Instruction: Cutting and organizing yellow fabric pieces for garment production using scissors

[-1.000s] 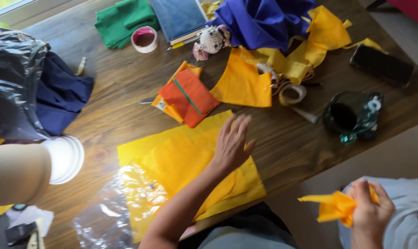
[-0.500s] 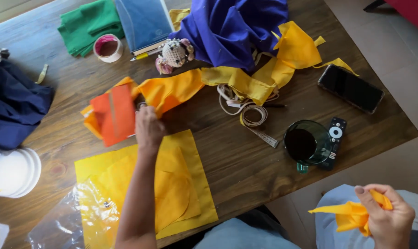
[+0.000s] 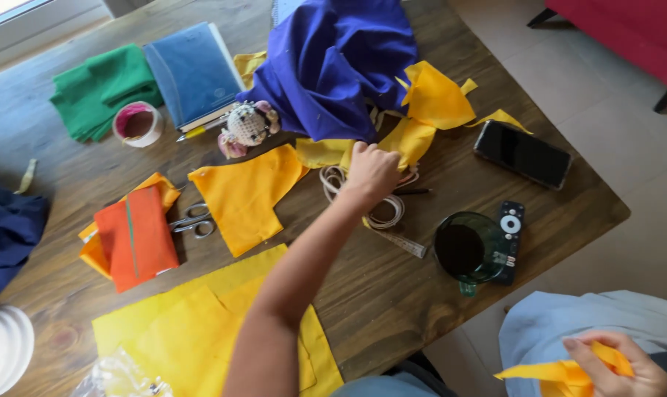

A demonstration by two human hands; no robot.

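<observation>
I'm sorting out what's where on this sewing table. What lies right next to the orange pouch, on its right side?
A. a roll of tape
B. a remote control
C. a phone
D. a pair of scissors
D: the scissors lie on the table beside the right edge of the orange pouch, between it and a yellow cloth piece.

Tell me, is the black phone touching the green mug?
Apart. The head view shows the black phone lying up the table from the green mug, with bare wood and the remote between them.
</observation>
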